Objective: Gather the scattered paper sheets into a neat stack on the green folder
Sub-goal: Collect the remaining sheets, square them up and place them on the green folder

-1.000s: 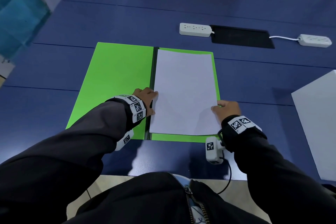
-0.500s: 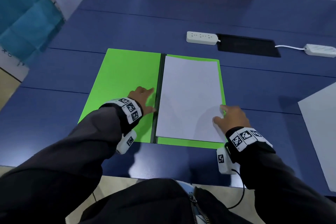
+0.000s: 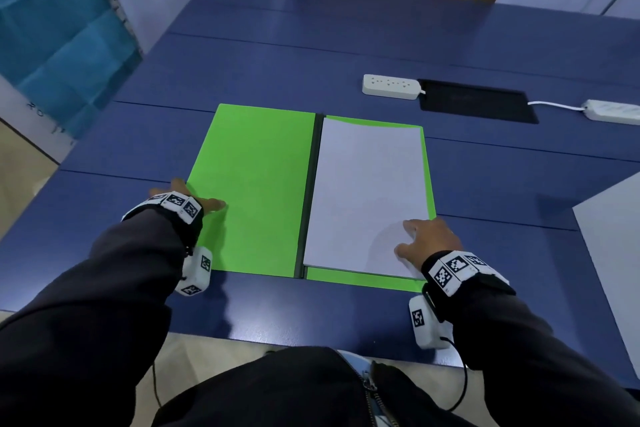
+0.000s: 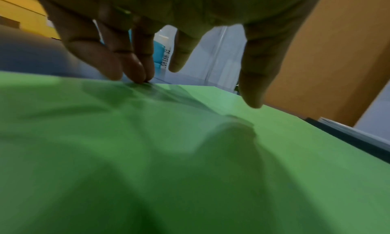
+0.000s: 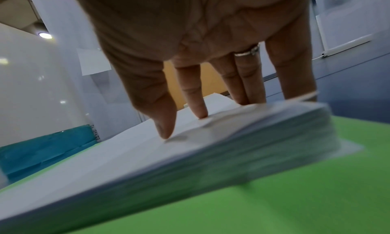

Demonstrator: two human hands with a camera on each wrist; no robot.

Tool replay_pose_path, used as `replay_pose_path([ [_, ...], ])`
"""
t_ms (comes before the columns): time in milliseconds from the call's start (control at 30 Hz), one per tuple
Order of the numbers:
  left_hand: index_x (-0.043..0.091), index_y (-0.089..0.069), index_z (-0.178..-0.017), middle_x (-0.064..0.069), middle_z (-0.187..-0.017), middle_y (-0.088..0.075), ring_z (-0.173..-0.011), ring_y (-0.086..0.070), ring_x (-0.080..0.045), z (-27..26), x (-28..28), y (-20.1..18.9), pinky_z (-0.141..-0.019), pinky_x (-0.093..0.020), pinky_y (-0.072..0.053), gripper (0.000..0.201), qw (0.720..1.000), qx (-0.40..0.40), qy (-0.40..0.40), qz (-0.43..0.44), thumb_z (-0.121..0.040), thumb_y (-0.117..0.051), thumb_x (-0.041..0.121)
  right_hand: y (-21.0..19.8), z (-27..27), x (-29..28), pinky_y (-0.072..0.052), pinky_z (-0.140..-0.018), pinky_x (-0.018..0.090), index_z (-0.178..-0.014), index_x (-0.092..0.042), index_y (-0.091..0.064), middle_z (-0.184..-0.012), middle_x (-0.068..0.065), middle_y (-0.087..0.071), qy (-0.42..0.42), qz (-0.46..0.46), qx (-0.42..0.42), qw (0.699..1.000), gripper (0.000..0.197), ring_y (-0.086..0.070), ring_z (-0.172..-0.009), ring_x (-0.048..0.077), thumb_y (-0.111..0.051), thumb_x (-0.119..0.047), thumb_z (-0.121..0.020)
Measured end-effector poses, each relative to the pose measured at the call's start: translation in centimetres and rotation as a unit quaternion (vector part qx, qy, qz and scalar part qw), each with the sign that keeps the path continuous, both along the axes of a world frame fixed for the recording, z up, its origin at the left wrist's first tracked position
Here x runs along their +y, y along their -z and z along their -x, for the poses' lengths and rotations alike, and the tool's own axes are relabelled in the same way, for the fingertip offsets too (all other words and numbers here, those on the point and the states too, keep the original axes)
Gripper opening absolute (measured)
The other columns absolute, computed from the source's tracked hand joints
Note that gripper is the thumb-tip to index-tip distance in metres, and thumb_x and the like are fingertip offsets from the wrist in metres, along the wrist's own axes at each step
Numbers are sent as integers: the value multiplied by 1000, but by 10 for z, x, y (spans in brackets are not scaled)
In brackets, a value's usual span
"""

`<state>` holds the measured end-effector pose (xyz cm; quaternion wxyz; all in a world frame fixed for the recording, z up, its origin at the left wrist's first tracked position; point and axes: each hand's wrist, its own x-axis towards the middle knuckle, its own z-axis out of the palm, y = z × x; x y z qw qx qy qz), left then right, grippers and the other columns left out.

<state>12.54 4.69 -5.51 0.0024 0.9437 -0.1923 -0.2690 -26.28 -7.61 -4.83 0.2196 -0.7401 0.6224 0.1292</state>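
Both our hands lie flat, fingers straight and holding nothing. Our right hand (image 3: 424,241) presses its fingertips (image 5: 201,112) on the near right corner of the thick stack of white paper sheets (image 3: 367,198), probably to pin the stack so the sheets keep their squared edges and do not slide. That stack sits on the right half of the open bright green card folder (image 3: 256,184), hard against the dark spine, with green showing along its near, right and part of its far edge. Our left hand (image 3: 187,199) rests at the folder's outer left edge, fingertips (image 4: 135,72) touching the border where card meets the dark blue bench (image 3: 311,59), thumb over the green. We judge it steadies the folder, or readies the flap for closing; which, we cannot tell. One more large white sheet (image 3: 616,260) lies well apart on the bench to our right, so gathering may be unfinished.
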Motion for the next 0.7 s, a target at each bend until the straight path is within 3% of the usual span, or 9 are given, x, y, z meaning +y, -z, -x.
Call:
replay_pose_path([
  [100, 11, -26, -142, -23, -137, -43, -124, -44, -42, -14, 0, 0, -101, -49, -39, 105, 997, 16, -36, 59, -62, -77, 57, -2, 0, 0, -39, -72, 27, -111, -20, -59, -121, 12, -47, 2, 2, -6, 1000, 36, -55, -95, 31, -60, -31, -77],
  [200, 7, -21, -147, -19, -147, -35, -129, -41, -39, -21, 6, -2, -105, -48, -36, 100, 988, 51, -62, 130, -72, -76, 44, -4, -1, 2, -38, -73, 27, -113, -21, -58, -120, 12, -47, 1, -2, 0, 1000, 37, -56, -101, 31, -60, -31, -78],
  [333, 9, -46, -135, -20, -132, -52, -116, -52, -39, -35, 18, -10, -98, -46, -42, 75, 979, 102, -63, 167, -76, -69, 50, -6, -1, 2, -39, -74, 27, -114, -19, -59, -119, 11, -50, 3, -3, -10, 1000, 39, -55, -104, 30, -59, -32, -77],
  [433, 14, -55, -127, -18, -126, -57, -112, -55, -39, -40, 31, -13, -95, -43, -44, 48, 963, 130, -34, 233, -86, -62, 38, -8, -2, 3, -40, -79, 28, -118, -20, -57, -122, 11, -51, 5, -1, -11, 1000, 41, -53, -110, 29, -59, -31, -79],
  [467, 15, -56, -125, -17, -121, -60, -105, -58, -37, -41, 37, -13, -89, -38, -48, 41, 948, 153, -31, 276, -88, -61, 31, -7, -3, 3, -40, -79, 28, -120, -21, -56, -124, 11, -49, 9, 0, -11, 1000, 43, -54, -110, 29, -59, -32, -79],
  [533, 15, -54, -127, -12, -102, -63, -76, -61, -23, -39, 51, -18, -62, -18, -52, 36, 907, 216, -45, 359, -92, -55, 19, -7, -3, 5, -39, -78, 28, -123, -21, -55, -127, 12, -46, 16, 0, -13, 1000, 45, -55, -110, 30, -59, -32, -79],
  [600, 8, -50, -132, -5, -78, -57, -49, -47, -7, -37, 66, -27, -42, -9, -38, 37, 847, 302, -88, 428, -96, -43, 10, -5, -2, 5, -41, -80, 29, -123, -21, -55, -128, 12, -46, 25, -1, -22, 999, 46, -55, -110, 31, -59, -32, -78],
  [633, 6, -50, -131, -2, -70, -58, -42, -41, -5, -34, 73, -35, -42, -10, -33, 37, 817, 337, -101, 457, -96, -39, 7, -5, -2, 5, -42, -82, 30, -124, -22, -55, -129, 12, -45, 29, -2, -25, 999, 47, -54, -111, 31, -59, -33, -78],
  [700, 9, -58, -121, 2, -72, -71, -49, -57, -6, -19, 86, -55, -48, -13, -45, 34, 774, 387, -91, 493, -96, -33, 8, -3, -2, 5, -44, -87, 32, -128, -24, -52, -131, 11, -43, 35, -1, -29, 999, 51, -53, -113, 30, -59, -34, -78],
])
